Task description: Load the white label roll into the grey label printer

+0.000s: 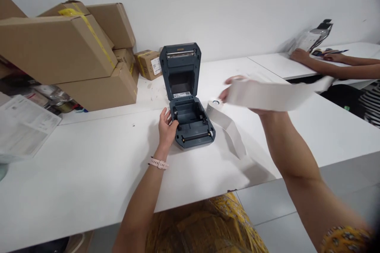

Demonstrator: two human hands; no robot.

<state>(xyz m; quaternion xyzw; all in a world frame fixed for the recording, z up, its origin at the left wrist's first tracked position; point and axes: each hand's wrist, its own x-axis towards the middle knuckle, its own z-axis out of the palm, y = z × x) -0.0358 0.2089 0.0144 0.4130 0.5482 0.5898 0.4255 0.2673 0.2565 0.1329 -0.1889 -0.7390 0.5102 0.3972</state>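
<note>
A dark grey label printer (190,120) stands on the white table (89,174) with its lid (180,69) swung up and its paper bay bare. My left hand (166,126) rests against the printer's left side, fingers curled on its edge. My right hand (237,95) is raised to the right of the printer and is closed on a long white strip of label paper (273,95), which is blurred by motion. A second white strip (228,128) lies on the table beside the printer and runs toward the front edge.
Stacked cardboard boxes (74,51) fill the back left, a small box (148,64) stands behind the printer, and printed sheets (23,126) lie at the far left. At the right, another person's hands (303,56) work at an adjoining table (297,67) with a pen and a packet.
</note>
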